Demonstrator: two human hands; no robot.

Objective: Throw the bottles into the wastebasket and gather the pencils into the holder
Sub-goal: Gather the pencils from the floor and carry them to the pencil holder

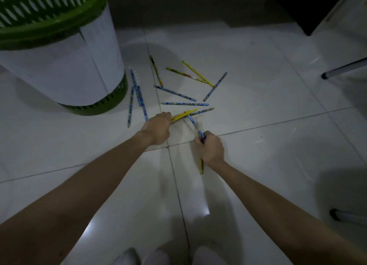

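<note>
Several blue and yellow patterned pencils (184,104) lie scattered on the white tiled floor in the middle of the view. My left hand (157,128) is closed around a small bunch of yellow pencils (183,113) that stick out to the right. My right hand (210,147) grips a blue pencil (195,125) and a yellow one, whose end shows below the wrist. A green slatted wastebasket (49,32) with a white liner stands at the upper left, with three blue pencils (137,94) beside its base. I see no bottles and no holder.
A dark cabinet (297,8) stands at the top right. Metal furniture legs (345,68) reach in at the right edge, another low at the right (347,216). White-socked feet (155,256) show at the bottom.
</note>
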